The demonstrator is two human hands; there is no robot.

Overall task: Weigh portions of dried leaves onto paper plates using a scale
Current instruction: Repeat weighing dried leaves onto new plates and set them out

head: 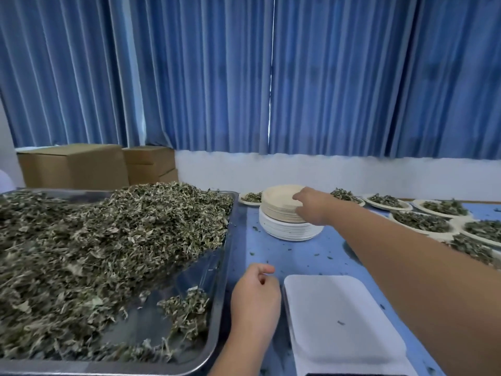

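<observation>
Tray (230, 256): shiny, smooth metal.
Dried leaves (108, 240): rough, matt, crumbly.
Plates (282, 210): matt paper.
Scale (341, 318): smooth white plastic.
Tabletop (306, 253): smooth blue.
Boxes (73, 166): matt cardboard.
Curtains (339, 77): blue cloth.

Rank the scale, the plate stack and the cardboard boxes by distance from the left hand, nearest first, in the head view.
1. Scale: just right of the left hand.
2. Plate stack: farther back, slightly right.
3. Cardboard boxes: farthest, back left.
</observation>
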